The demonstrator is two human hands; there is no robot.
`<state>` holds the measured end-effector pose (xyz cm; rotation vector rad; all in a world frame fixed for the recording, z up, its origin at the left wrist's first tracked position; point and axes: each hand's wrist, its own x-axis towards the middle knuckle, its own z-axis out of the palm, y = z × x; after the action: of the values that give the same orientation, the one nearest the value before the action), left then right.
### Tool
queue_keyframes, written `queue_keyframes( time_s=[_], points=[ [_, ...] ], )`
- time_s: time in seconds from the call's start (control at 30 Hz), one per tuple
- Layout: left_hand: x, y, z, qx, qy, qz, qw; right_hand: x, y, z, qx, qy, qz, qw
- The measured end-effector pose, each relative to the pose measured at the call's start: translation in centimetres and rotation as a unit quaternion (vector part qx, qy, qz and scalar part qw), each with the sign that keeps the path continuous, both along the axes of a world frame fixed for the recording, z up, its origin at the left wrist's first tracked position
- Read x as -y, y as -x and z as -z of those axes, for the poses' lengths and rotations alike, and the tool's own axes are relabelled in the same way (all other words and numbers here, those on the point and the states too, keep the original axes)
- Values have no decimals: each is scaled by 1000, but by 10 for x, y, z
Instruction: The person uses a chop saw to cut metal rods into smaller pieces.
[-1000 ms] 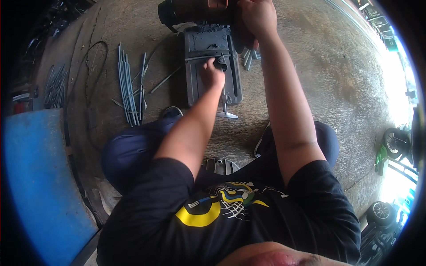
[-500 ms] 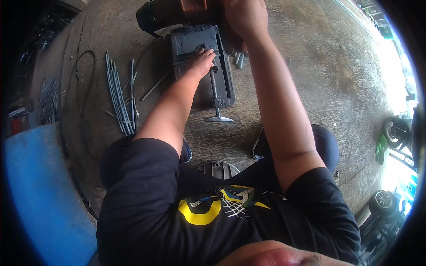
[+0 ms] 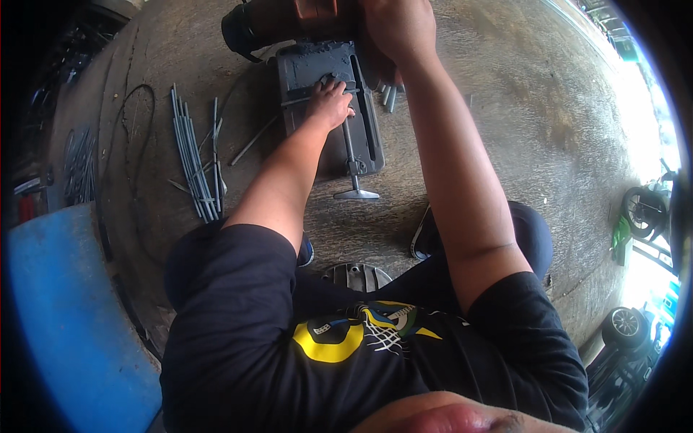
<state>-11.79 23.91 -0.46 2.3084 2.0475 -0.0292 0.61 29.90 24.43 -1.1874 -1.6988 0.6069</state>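
Observation:
A cut-off saw stands on the floor ahead of me, its dark motor body (image 3: 271, 25) lying across the top of the view and its grey base (image 3: 310, 61) below. My right hand (image 3: 401, 32) is closed at the saw's right side, around what looks like its handle, mostly hidden by the hand. My left hand (image 3: 331, 105) lies over the vise on the base, its fingers bent down over the jaw. What is under those fingers is hidden. From there the vise screw (image 3: 348, 141) runs toward me to a T-shaped crank handle (image 3: 356, 195).
Left of the saw lies a bundle of thin metal rods (image 3: 189, 151), with a loose rod (image 3: 253, 141) nearer the base. Short rod pieces (image 3: 390, 99) lie to its right. A dark cable (image 3: 151, 108) curves over the floor. A blue panel (image 3: 72, 310) is at the left.
My left hand has shifted slightly on the vise, and its thumb side now shows more. My right hand and the saw look unmoved.

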Motion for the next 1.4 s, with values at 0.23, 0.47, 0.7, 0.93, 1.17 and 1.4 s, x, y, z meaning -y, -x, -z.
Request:
queue_keyframes(
  time_s=[0.23, 0.47, 0.7, 0.93, 1.17, 1.4],
  points=[
    [-3, -3, 0, -17, 0, 6, 1000, -6, 0, 7, 14, -30, 9, 999],
    [-15, -14, 9, -5, -11, -63, 998, 2, -1, -3, 6, 14, 7, 1000],
    [-7, 7, 26, 26, -31, -157, 987, 1, 0, -3, 5, 24, 6, 1000],
    [19, 26, 45, 250, -84, -134, 955, -1, -2, -1, 3, 25, 7, 1000],
    [8, 34, 45, 228, -54, -125, 964, 1, 1, 2, 3, 5, 14, 1000],
    [19, 22, 54, 265, -258, -319, 872, -6, -4, 8, 1, 2, 14, 1000]
  ],
)
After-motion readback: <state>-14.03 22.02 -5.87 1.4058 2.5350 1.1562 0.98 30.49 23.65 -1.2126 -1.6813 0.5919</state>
